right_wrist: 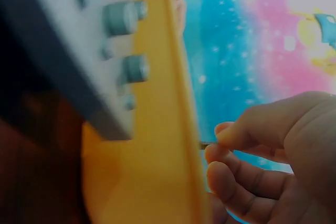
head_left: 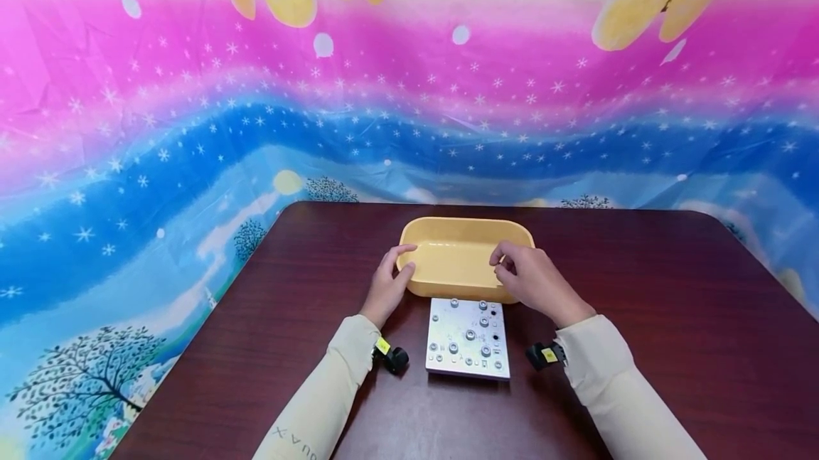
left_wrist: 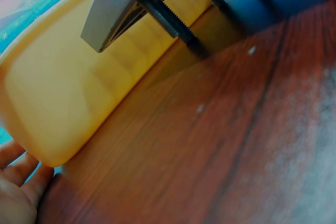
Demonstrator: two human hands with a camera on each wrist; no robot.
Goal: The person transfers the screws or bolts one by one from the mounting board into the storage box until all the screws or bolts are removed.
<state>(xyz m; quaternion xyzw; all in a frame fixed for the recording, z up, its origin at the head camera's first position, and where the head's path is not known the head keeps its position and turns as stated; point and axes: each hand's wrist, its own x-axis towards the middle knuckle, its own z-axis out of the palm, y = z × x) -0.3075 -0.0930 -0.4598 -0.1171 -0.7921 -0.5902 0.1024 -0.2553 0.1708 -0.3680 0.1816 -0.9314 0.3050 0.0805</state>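
A yellow plastic basin stands on the table, its long side toward me. My left hand holds the basin's left end at the rim, and its fingers show by the outer wall in the left wrist view. Over the basin's right end, my right hand pinches a small, thin threaded piece, like a screw, between thumb and index finger. Most of that piece is hidden by the fingertips and rim. In front of the basin is a silver metal plate with several socket-head screws on top; threaded shanks stick out underneath.
The dark red wooden table extends to both sides of the basin. Behind it hangs a colourful printed cloth. Small black cameras are strapped to both wrists, close to the plate's sides.
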